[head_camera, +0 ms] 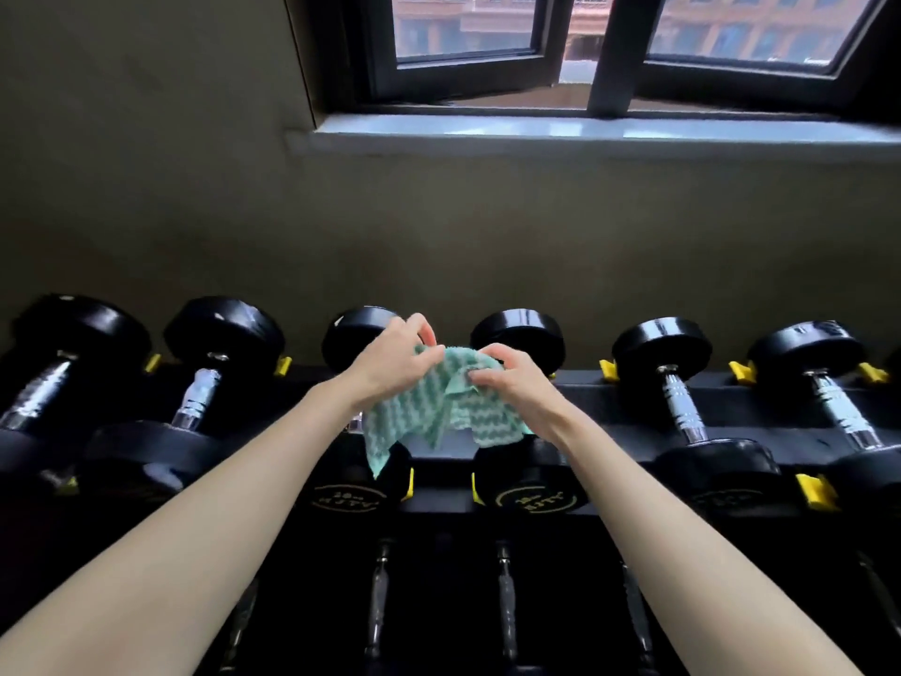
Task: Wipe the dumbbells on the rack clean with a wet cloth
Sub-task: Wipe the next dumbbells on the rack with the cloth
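Note:
A green and white zigzag cloth (419, 412) hangs between my two hands above the top tier of a black dumbbell rack (614, 383). My left hand (390, 363) pinches its upper left edge. My right hand (512, 383) grips its right side with curled fingers. Several black dumbbells with chrome handles lie in a row on the top tier. Two of them, one (358, 480) on the left and one (531, 485) on the right, lie right under the cloth, their handles hidden by it and by my hands.
Yellow cradle tabs (816, 490) mark the dumbbell seats. A lower tier with more chrome handles (507, 602) lies in shadow below. A dark wall rises behind the rack, with a window sill (585, 131) and window above.

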